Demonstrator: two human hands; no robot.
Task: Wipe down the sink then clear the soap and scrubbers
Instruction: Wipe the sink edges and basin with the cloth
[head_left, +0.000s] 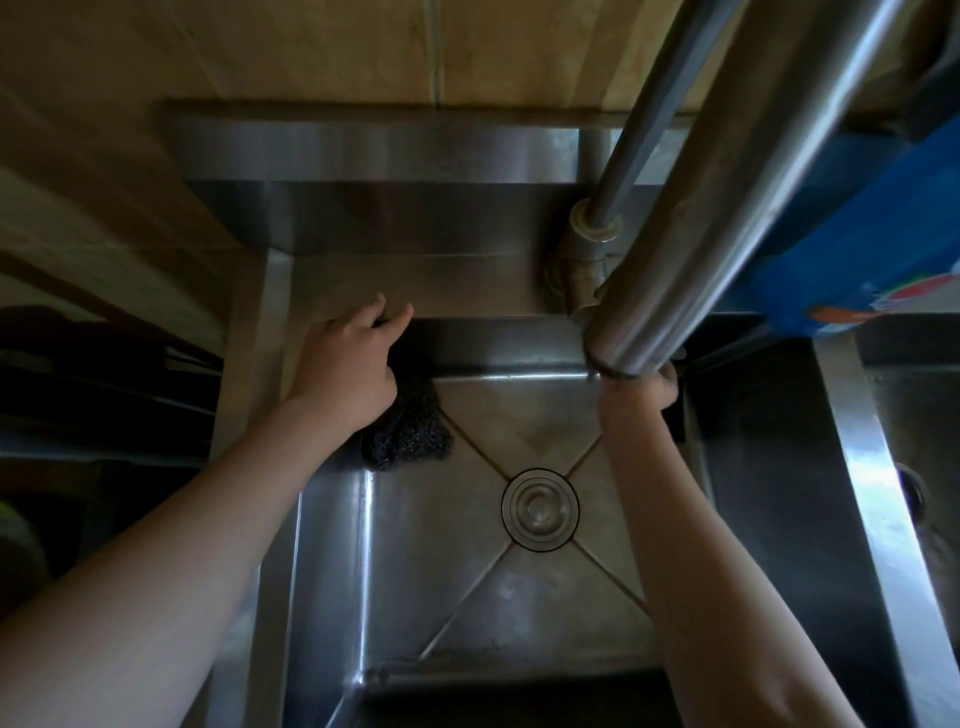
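A steel sink basin fills the middle, with a round drain in its floor. My left hand lies at the back left corner, on the ledge and the rear wall. It holds a dark steel-wool scrubber, which hangs below the palm against the corner. My right hand reaches to the back right of the basin. Most of it is hidden behind the thick faucet spout, so its fingers cannot be made out. No soap shows.
The faucet base stands on the rear ledge. A blue printed packet sits at the right above the divider. A second basin lies to the right. A tiled wall is behind, with dark space at the left.
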